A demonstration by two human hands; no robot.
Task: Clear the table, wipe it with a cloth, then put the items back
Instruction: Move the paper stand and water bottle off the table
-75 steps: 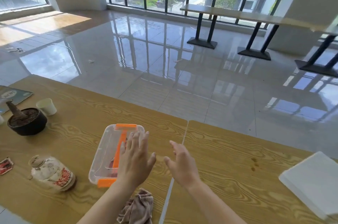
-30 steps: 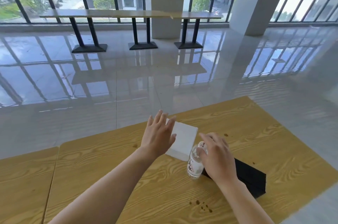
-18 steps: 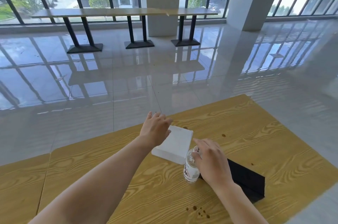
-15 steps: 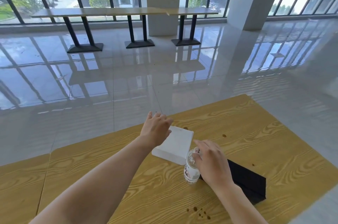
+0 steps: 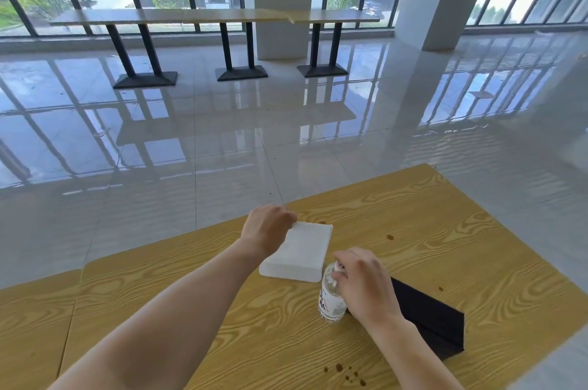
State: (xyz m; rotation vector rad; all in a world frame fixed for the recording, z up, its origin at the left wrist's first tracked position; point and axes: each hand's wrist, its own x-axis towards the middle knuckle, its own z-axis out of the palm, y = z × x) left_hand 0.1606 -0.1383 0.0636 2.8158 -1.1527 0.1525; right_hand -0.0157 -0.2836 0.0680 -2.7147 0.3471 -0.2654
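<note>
Simply flat white box, clear bottle

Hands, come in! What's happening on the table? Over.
Left hand holds white box. Right hand grips clear bottle top. Black box beside bottle; brown spots on table.

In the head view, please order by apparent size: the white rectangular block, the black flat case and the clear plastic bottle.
1. The black flat case and white rectangular block: about alike; the right hand hides part of the case, the left hand part of the block, so unranked.
2. The clear plastic bottle: clearly smallest.
</note>
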